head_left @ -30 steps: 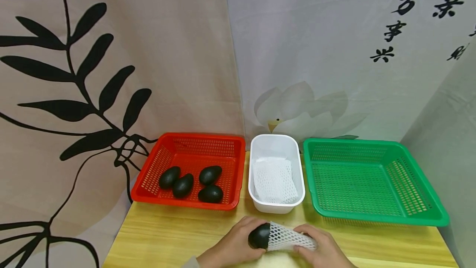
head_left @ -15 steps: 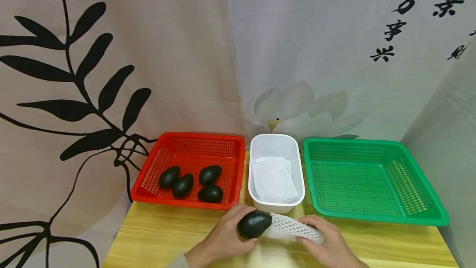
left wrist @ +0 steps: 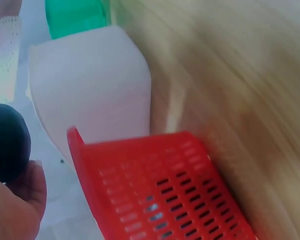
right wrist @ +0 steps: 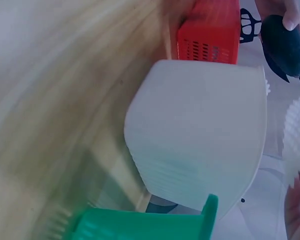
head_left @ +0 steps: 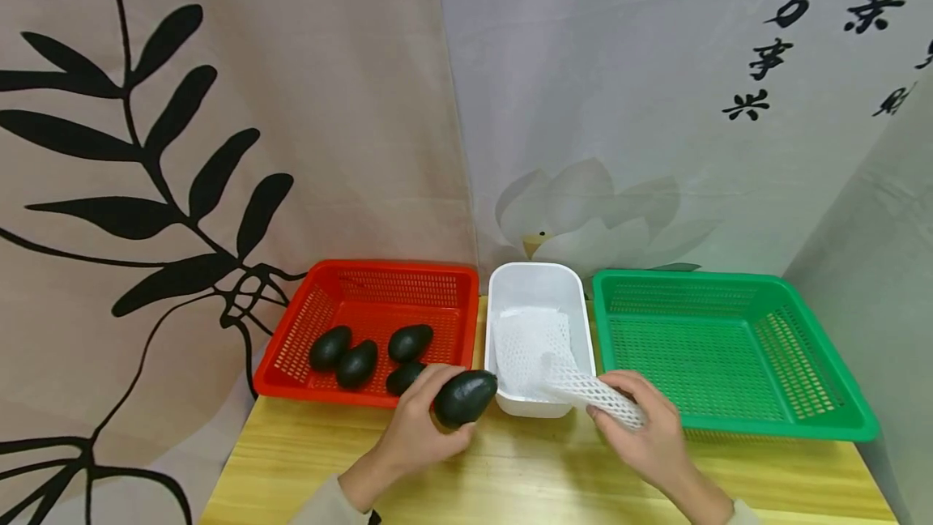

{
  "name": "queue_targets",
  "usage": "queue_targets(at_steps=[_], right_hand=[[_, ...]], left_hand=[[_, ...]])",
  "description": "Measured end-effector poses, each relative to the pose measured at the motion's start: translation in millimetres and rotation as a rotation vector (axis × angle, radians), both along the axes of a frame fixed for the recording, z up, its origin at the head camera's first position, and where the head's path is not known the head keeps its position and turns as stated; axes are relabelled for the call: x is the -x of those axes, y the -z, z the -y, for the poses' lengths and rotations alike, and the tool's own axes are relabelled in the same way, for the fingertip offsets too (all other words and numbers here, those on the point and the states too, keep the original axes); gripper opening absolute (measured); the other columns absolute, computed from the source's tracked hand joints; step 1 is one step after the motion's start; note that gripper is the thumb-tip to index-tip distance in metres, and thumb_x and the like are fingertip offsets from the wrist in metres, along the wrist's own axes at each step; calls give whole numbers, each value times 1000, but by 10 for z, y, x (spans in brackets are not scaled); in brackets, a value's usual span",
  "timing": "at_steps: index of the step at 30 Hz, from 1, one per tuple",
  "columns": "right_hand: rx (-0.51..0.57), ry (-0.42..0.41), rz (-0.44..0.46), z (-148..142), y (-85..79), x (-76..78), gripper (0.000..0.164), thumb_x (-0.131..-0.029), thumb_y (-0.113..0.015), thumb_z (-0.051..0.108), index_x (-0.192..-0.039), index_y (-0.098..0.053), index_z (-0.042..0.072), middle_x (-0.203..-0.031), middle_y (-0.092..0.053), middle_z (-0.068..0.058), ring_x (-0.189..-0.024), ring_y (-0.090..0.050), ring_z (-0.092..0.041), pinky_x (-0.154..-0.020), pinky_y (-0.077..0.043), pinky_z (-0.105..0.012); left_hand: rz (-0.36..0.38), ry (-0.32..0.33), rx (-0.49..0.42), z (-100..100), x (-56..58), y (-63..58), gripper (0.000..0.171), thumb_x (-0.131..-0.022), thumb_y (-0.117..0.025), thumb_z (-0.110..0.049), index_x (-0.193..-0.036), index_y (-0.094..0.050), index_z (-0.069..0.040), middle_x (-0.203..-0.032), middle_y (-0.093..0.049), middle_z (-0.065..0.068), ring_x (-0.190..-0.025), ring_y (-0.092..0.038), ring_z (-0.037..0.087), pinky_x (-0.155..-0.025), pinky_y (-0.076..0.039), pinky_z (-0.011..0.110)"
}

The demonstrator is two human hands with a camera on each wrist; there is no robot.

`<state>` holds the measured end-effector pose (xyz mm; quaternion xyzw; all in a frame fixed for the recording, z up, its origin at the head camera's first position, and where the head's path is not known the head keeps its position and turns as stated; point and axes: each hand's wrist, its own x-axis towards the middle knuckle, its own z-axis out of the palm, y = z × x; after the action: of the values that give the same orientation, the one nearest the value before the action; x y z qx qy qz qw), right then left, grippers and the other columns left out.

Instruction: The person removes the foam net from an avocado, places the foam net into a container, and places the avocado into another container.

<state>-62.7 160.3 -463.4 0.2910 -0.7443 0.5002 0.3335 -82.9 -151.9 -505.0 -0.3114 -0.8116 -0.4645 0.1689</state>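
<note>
In the head view my left hand grips a dark avocado by the front right corner of the red basket. My right hand pinches a white foam net sleeve, whose free end reaches over the front of the white bin. Avocado and sleeve are apart. From the left wrist, the avocado shows at the left edge with part of the hand below it. The right wrist view catches the sleeve at its right edge.
Several avocados lie in the red basket, one partly hidden by my left hand. More foam net sleeves lie flat inside the white bin. A green basket stands to its right on the wooden table, before a hanging cloth.
The avocado has come out of the sleeve's mouth. My left hand has carried it left and away toward the red basket; my right hand has moved slightly right and forward with the sleeve.
</note>
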Motion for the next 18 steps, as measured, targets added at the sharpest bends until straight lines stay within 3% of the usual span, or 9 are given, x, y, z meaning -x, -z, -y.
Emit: queue_targets(at_steps=[6,13,18], right_hand=[[31,98,-31,86,-98,128,42,-53,-71,-16,-94,-66,-9,-91,-64,-22,-84,-61,-18,-76,-47,-14],[28,294,-61,171,62,400,39,-58,-75,-7,-96,-68,-5,-95,-66,-18,-78,-62,-20,-71,-46,-12],[-46,447,-23,222,153,557,35,-67,-75,7,-101,-69,1,-101,-67,-10,-72,-64,-21,-56,-49,-26]], left_hand=[[49,-108,8,124,119,-2,67,-66,-80,-18,-128,-53,-18,-119,-54,-4,-98,-55,13,-79,-51,35],[96,-233,37,176,242,11,66,-68,-82,-24,-127,-55,-18,-119,-54,-5,-97,-56,13,-78,-51,38],[130,-297,48,196,308,22,63,-69,-81,-28,-125,-56,-13,-118,-54,-5,-95,-55,13,-76,-52,38]])
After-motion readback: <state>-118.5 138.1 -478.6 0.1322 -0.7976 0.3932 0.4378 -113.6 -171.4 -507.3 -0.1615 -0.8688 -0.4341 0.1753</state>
